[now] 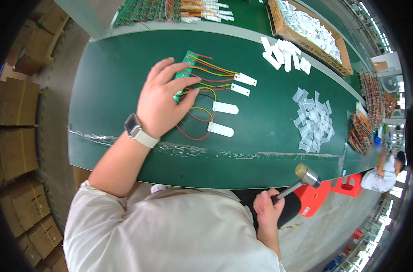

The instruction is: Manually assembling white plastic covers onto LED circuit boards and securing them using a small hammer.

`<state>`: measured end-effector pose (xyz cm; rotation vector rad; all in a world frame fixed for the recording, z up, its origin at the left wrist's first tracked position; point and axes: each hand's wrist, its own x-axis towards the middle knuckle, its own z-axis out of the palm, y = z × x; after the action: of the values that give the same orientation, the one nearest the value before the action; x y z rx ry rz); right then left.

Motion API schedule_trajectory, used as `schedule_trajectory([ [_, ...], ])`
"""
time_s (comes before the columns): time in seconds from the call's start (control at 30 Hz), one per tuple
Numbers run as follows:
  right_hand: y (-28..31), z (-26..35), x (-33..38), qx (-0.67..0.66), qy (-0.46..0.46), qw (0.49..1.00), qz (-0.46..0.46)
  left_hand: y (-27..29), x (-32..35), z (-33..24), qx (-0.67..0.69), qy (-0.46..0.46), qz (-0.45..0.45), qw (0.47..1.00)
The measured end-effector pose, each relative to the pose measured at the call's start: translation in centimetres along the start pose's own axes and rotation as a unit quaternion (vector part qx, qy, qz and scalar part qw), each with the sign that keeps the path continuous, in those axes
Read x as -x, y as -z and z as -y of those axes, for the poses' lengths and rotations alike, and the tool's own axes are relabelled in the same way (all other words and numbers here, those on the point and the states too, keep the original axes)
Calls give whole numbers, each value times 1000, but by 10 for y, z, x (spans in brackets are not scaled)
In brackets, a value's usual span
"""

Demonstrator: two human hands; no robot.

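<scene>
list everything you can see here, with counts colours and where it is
workbench: one, green, centre
circuit board: one visible strip, green, partly under left fingers
wires: several, red, yellow, black, right of board
wired pieces: four, white, at wire ends
loose white pieces: many, upper right
translucent pieces: many, right
open box: one, brown, top right, filled with white pieces
wired boards: many, green, top
hammer: one, silver and dark, right hand
stools: at least two, red, lower right
cartons: many, brown, left
co-worker: one, white clothing, far right
watch: one, pale band, left wrist
left hand: one, at board
right hand: one, gripping hammer
</scene>
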<state>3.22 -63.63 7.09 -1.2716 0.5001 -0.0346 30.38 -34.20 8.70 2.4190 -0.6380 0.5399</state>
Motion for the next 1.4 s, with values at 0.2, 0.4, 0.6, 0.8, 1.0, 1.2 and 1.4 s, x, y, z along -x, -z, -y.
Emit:
schedule_trajectory([
  [0.2,40,36,12,59,304,936,-170,-3,1,-2,-31,22,-10,999],
  [0.4,89,61,10,155,534,831,-2,10,-21,-10,-109,12,-4,994],
  [0.6,108,46,8,85,323,855,-397,16,-43,-4,-178,-24,10,984],
  [0.8,146,83,34,3,610,759,-227,-34,-85,-63,-81,-117,93,985],
  [1.0,134,14,43,-33,146,900,-410,-117,-127,-84,-59,-144,127,980],
  [1.2,175,40,90,59,513,759,-397,-133,-161,-67,-103,-161,238,952],
  [1.4,119,7,46,-62,301,850,-428,-127,-180,-65,-91,-179,212,956],
])
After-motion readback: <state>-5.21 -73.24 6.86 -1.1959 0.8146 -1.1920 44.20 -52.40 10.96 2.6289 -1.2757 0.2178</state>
